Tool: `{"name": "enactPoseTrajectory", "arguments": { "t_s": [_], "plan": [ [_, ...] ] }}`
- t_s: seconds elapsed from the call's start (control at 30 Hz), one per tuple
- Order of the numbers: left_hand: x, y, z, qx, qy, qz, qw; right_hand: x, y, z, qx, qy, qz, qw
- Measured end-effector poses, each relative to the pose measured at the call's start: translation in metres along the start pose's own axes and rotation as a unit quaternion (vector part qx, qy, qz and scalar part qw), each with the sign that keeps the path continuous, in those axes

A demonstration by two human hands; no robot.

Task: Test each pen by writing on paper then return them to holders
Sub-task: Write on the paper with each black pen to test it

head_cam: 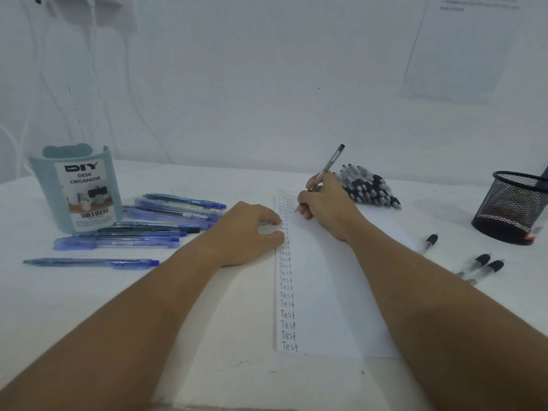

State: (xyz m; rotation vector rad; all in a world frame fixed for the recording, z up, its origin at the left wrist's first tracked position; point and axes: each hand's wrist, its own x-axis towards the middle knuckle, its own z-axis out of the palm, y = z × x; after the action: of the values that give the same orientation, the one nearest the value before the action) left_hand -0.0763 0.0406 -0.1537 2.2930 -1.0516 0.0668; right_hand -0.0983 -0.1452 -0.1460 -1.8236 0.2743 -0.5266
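A: Status?
B: Right hand (324,200) grips black pen (326,170), writing at top of paper (335,292), frame centre. Left hand (252,229), fingers loosely curled, pins paper.
A: Next?
B: Likely drop pen in mesh holder (514,207), right edge.

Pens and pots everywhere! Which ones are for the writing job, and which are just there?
For the job:
black pen gripped by right hand
paper, pressed by left hand
blue pens
black pen pile
blue organizer
mesh holder

Just there:
wall sheet
white cables
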Motion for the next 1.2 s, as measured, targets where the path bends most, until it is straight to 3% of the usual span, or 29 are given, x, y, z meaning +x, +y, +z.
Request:
{"name": "enactPoseTrajectory", "arguments": {
  "t_s": [0.13,0.33,0.87,0.97,1.07,1.2],
  "plan": [
    [-0.001,0.001,-0.001,-0.004,0.002,-0.004,1.0,0.005,-0.001,-0.005,0.123,0.049,0.024,0.991],
    [-0.002,0.003,-0.001,-0.016,-0.003,-0.005,1.0,0.006,-0.01,-0.015,0.223,0.104,0.006,0.969],
    [-0.004,0.004,-0.001,-0.019,0.011,0.01,1.0,0.003,-0.025,-0.024,0.203,0.141,0.022,0.969],
    [-0.004,0.004,0.0,-0.019,0.017,0.016,1.0,0.012,-0.039,-0.039,0.15,0.179,0.033,0.972],
    [-0.002,0.003,0.001,-0.013,0.02,0.016,1.0,0.027,-0.041,-0.068,-0.018,0.217,0.012,0.976],
    [0.0,0.0,0.002,-0.011,0.023,0.012,1.0,0.046,-0.03,-0.118,-0.184,0.263,0.028,0.947]
  ]
}}
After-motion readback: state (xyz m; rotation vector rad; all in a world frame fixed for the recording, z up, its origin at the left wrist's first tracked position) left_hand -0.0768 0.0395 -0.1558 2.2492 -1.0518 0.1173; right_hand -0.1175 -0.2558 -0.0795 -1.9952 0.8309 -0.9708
